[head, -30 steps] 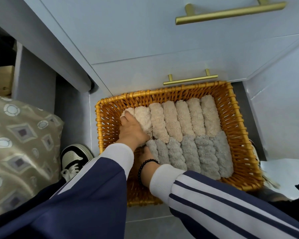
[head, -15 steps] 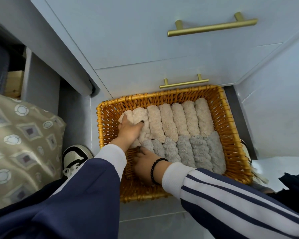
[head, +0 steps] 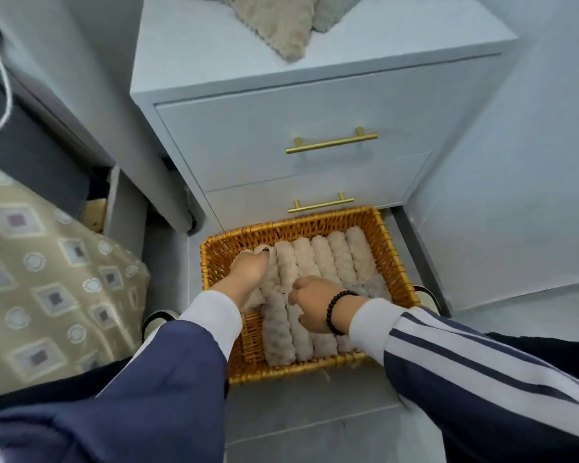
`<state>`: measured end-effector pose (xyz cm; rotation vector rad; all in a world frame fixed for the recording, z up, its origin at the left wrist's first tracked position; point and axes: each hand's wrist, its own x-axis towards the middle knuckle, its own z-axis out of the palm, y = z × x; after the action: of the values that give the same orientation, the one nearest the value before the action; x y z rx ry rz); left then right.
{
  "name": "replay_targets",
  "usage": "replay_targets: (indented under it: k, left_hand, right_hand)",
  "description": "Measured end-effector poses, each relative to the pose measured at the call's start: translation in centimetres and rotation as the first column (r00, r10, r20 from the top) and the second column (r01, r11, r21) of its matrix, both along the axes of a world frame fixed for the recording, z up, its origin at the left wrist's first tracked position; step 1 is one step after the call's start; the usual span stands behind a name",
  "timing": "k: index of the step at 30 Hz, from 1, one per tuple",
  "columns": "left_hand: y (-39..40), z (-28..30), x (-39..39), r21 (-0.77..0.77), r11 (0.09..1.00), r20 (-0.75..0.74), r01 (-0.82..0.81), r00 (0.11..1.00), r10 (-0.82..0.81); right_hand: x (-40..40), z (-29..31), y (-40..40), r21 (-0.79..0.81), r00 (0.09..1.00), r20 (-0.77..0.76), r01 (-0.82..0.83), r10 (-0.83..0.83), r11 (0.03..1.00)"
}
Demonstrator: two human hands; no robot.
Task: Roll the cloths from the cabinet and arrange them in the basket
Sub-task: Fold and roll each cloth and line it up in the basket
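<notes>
Wicker basket (head: 396,262) sits on the floor directly in front of the cabinet (head: 315,95), its far rim just under the lower drawer handle (head: 321,204).

Contents: two rows of rolled cloths. Beige rolls (head: 336,259) fill the row nearer the cabinet; grey rolls (head: 278,325) fill the row nearer the person. Rolls lie side by side, touching. A strip of bare wicker shows at the basket's left end, beside the leftmost grey roll.

Left hand (head: 249,274): at the basket's left end, fingers curled around the leftmost beige roll (head: 270,272) — gripping it, apparently seating it against its neighbour.

Right hand (head: 315,304): over the middle of the basket where the two rows meet, fingers bent down onto the rolls. Whether it pinches one or only presses — cannot tell; the fingertips are hidden.

On top of the cabinet: unrolled cloths (head: 281,25), beige and grey, in a loose heap. Judged: more rolling is left to do.

Handling notes (judgement): plush, light and soft, not fragile or slippery. A roll will spring open if held at one end only. Best taken across its middle with the whole hand, the loose edge kept underneath or against a neighbour. Tight packing holds the rolls shut; the gap at the left end is where one could slacken.
</notes>
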<state>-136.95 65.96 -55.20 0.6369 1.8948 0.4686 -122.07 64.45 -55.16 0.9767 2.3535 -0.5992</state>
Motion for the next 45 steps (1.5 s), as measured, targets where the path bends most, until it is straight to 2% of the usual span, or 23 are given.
replay_targets:
  k: [4, 8, 15, 18, 22, 27, 33, 39, 42, 45]
  left_hand:
    - [-1.4, 4.3, 2.3, 0.042, 0.992, -0.014, 0.119, 0.993, -0.119]
    - [-2.9, 8.2, 3.6, 0.106, 0.972, -0.004, 0.210, 0.978, -0.211]
    - [-5.5, 15.8, 3.5, 0.214, 0.929, -0.096, 0.303, 0.953, -0.289]
    - [-6.1, 18.7, 3.3, 0.269, 0.912, -0.096, 0.310, 0.951, -0.295]
    - [-6.7, 22.6, 3.1, 0.370, 0.887, -0.078, 0.278, 0.960, -0.268]
    - [-6.9, 25.8, 2.9, 0.476, 0.849, -0.027, 0.230, 0.969, -0.247]
    - [-5.3, 26.5, 2.3, 0.542, 0.838, 0.198, -0.061, 0.979, -0.057]
    - [-1.6, 28.1, 1.2, 0.591, 0.776, 0.315, -0.218, 0.949, 0.027]
    - [-0.5, 28.5, 0.5, 0.594, 0.760, 0.343, -0.266, 0.937, 0.060]
    - [0.2, 28.9, 0.1, 0.585, 0.761, 0.363, -0.281, 0.929, 0.063]
  right_hand:
    - [2.1, 4.1, 0.4, 0.061, 0.988, -0.042, 0.149, -0.147, 0.987]
    - [3.7, 8.5, 0.4, 0.160, 0.963, -0.162, 0.243, -0.217, 0.957]
    - [6.1, 15.5, 0.9, 0.246, 0.929, -0.227, 0.346, -0.294, 0.905]
    - [6.7, 18.5, 1.7, 0.234, 0.878, -0.306, 0.445, -0.369, 0.864]
    - [7.4, 22.5, 2.4, 0.180, 0.785, -0.431, 0.557, -0.445, 0.811]
    - [7.2, 24.6, 2.9, 0.099, 0.669, -0.546, 0.649, -0.504, 0.755]
    - [4.2, 24.4, 3.9, 0.055, 0.599, -0.635, 0.665, -0.488, 0.745]
    - [0.2, 24.2, 7.4, -0.040, 0.492, -0.729, 0.664, -0.477, 0.746]
    - [-1.3, 23.8, 9.2, -0.032, 0.490, -0.743, 0.655, -0.456, 0.755]
    - [-2.2, 23.2, 10.7, 0.034, 0.558, -0.714, 0.631, -0.423, 0.775]
